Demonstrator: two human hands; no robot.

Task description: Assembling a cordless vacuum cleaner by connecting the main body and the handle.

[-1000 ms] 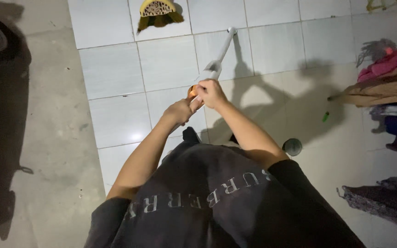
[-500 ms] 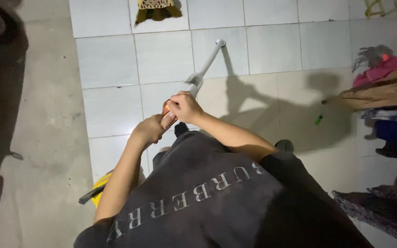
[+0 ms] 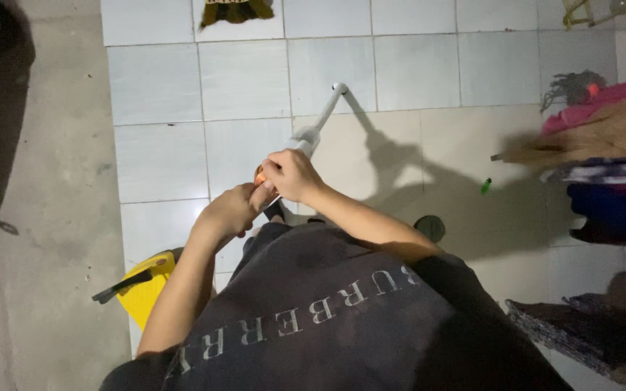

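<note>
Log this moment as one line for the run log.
left hand: grips white pole | right hand: grips pole | yellow dustpan: on tiled floor

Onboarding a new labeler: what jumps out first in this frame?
Both hands meet at frame centre: the right hand and left hand clasp the orange grip of a white pole slanting up across the tiled floor. Lower left, a yellow dustpan lies by the left arm. Heaped cloth fills the right edge.

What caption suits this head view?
Both hands, left hand and right hand, grip a white pole over pale floor tiles.
</note>
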